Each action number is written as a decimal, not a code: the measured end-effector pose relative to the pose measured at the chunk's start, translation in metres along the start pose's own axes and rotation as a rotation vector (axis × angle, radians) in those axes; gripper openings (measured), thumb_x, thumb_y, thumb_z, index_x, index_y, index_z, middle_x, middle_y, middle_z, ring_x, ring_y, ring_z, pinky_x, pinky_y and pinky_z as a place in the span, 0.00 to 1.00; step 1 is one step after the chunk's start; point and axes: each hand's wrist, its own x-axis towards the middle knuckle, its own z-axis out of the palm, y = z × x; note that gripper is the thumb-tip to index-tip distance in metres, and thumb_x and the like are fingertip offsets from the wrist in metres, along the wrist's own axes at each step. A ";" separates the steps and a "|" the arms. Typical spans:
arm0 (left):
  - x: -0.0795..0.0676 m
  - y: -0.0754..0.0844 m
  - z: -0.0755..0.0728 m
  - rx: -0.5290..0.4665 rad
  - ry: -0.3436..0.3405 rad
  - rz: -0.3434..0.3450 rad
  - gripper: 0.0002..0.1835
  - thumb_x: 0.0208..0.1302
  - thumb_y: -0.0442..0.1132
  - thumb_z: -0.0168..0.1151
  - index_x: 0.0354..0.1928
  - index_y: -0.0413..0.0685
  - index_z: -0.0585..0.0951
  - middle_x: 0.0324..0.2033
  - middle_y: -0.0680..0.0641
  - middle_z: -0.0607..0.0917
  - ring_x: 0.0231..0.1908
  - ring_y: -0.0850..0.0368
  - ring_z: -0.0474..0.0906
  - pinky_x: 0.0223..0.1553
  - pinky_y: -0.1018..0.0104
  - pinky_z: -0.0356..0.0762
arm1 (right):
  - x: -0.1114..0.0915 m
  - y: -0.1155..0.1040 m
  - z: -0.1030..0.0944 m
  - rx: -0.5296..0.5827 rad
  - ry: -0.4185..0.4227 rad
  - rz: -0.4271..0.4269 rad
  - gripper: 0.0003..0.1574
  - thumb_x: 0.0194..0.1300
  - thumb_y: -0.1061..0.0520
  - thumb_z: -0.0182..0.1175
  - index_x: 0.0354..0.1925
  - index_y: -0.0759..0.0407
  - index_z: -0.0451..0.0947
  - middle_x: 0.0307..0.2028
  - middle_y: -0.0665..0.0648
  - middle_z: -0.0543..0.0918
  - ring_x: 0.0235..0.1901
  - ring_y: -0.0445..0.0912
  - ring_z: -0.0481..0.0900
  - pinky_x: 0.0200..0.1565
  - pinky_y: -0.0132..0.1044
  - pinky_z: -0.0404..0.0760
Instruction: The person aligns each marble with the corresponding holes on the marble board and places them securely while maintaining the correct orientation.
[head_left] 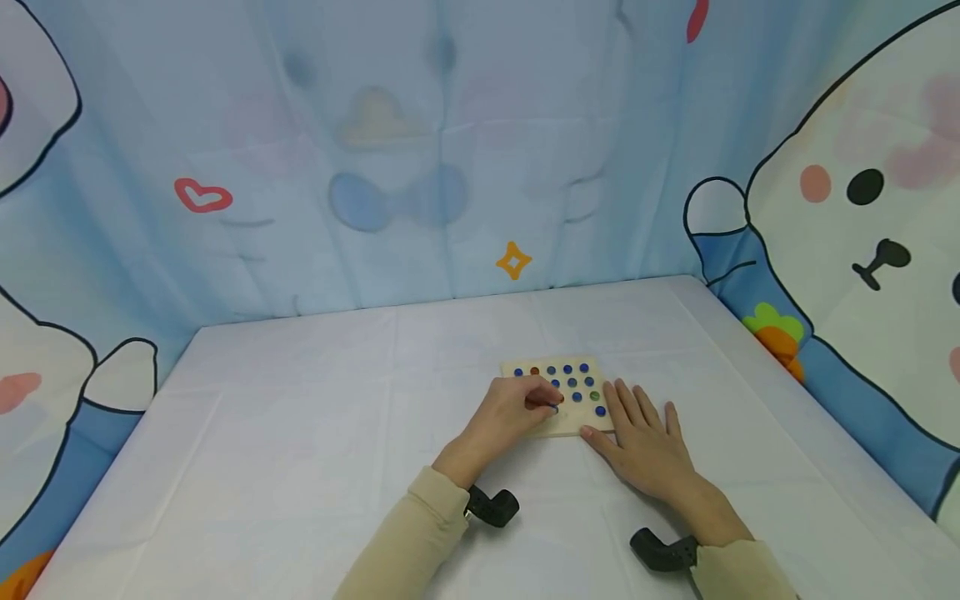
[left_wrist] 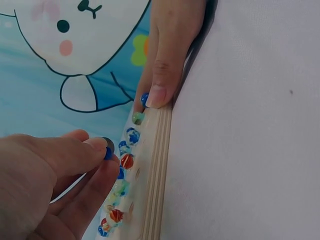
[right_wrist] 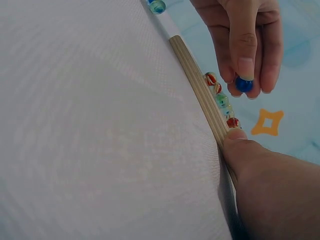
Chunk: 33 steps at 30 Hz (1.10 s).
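A pale wooden board [head_left: 572, 423] with rows of marbles, mostly blue, lies on the white-covered table. Over its left part, my left hand [head_left: 510, 408] pinches a blue marble [right_wrist: 244, 84] between thumb and fingertips. That marble shows just above the board's row of marbles in the right wrist view. My right hand [head_left: 645, 442] rests at the board's right end, fingers spread and straight, thumb at the near corner. Red-and-white, green and blue marbles line the board in the left wrist view, among them a red one [left_wrist: 127, 161]. My left hand hides some of the board's left side.
A blue-green marble [right_wrist: 157, 6] sits past the board's left end in the right wrist view. Dark wrist cameras [head_left: 495, 507] jut out from both wrists. Behind the table [head_left: 300, 433] hangs a light blue printed curtain [head_left: 375, 275].
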 end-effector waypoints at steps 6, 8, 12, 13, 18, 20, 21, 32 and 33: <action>0.006 0.001 0.008 0.027 0.013 -0.015 0.08 0.64 0.32 0.66 0.44 0.44 0.86 0.40 0.50 0.89 0.38 0.66 0.84 0.41 0.81 0.78 | -0.001 -0.001 -0.001 0.001 0.005 -0.005 0.58 0.70 0.26 0.44 0.78 0.64 0.43 0.77 0.71 0.46 0.75 0.69 0.41 0.69 0.73 0.30; 0.008 0.002 0.010 0.045 0.015 -0.017 0.07 0.64 0.33 0.66 0.44 0.45 0.86 0.39 0.50 0.89 0.38 0.67 0.84 0.41 0.81 0.78 | -0.001 -0.001 -0.002 -0.003 0.011 -0.006 0.58 0.70 0.26 0.45 0.77 0.64 0.44 0.77 0.71 0.46 0.75 0.69 0.41 0.69 0.73 0.31; 0.015 0.004 0.017 0.072 0.014 -0.011 0.07 0.65 0.35 0.66 0.44 0.46 0.86 0.39 0.51 0.89 0.39 0.68 0.84 0.41 0.81 0.78 | -0.002 -0.002 -0.004 -0.006 0.019 -0.008 0.57 0.70 0.27 0.45 0.77 0.64 0.45 0.77 0.71 0.47 0.75 0.69 0.42 0.69 0.73 0.32; 0.016 0.005 0.019 0.077 0.015 -0.005 0.07 0.65 0.35 0.66 0.44 0.47 0.86 0.39 0.52 0.89 0.39 0.68 0.84 0.41 0.82 0.77 | -0.002 -0.002 -0.005 -0.005 0.018 -0.008 0.57 0.70 0.27 0.45 0.77 0.64 0.45 0.77 0.71 0.47 0.75 0.69 0.42 0.69 0.74 0.32; 0.020 0.009 0.026 0.061 0.016 0.004 0.06 0.65 0.33 0.66 0.43 0.46 0.86 0.38 0.52 0.89 0.37 0.69 0.83 0.40 0.83 0.77 | -0.001 -0.001 -0.004 0.001 -0.003 -0.006 0.57 0.71 0.26 0.44 0.78 0.64 0.44 0.77 0.70 0.46 0.75 0.69 0.41 0.68 0.73 0.30; 0.021 0.010 0.029 0.062 0.022 0.003 0.06 0.64 0.33 0.66 0.42 0.46 0.86 0.38 0.52 0.89 0.37 0.69 0.82 0.40 0.83 0.76 | -0.001 -0.001 -0.003 0.003 -0.003 -0.007 0.57 0.71 0.26 0.44 0.78 0.64 0.44 0.77 0.70 0.46 0.75 0.69 0.41 0.69 0.73 0.30; 0.021 0.010 0.030 0.067 0.026 0.004 0.06 0.64 0.33 0.66 0.42 0.46 0.86 0.38 0.52 0.89 0.37 0.69 0.82 0.40 0.83 0.76 | 0.000 -0.001 -0.003 0.004 -0.002 -0.008 0.57 0.71 0.26 0.44 0.78 0.64 0.44 0.77 0.70 0.46 0.75 0.69 0.41 0.68 0.73 0.30; 0.025 0.012 0.041 0.187 0.027 0.012 0.06 0.64 0.34 0.67 0.42 0.48 0.85 0.36 0.53 0.89 0.35 0.70 0.81 0.37 0.84 0.74 | -0.001 0.000 -0.002 0.003 0.010 -0.014 0.57 0.71 0.26 0.44 0.78 0.63 0.44 0.77 0.70 0.47 0.75 0.69 0.41 0.68 0.73 0.30; 0.025 0.012 0.043 0.206 0.028 0.019 0.06 0.64 0.34 0.67 0.42 0.48 0.85 0.36 0.53 0.89 0.35 0.70 0.81 0.37 0.84 0.74 | -0.001 0.001 -0.002 0.003 0.010 -0.014 0.57 0.71 0.26 0.44 0.78 0.63 0.44 0.77 0.70 0.47 0.75 0.69 0.42 0.68 0.73 0.31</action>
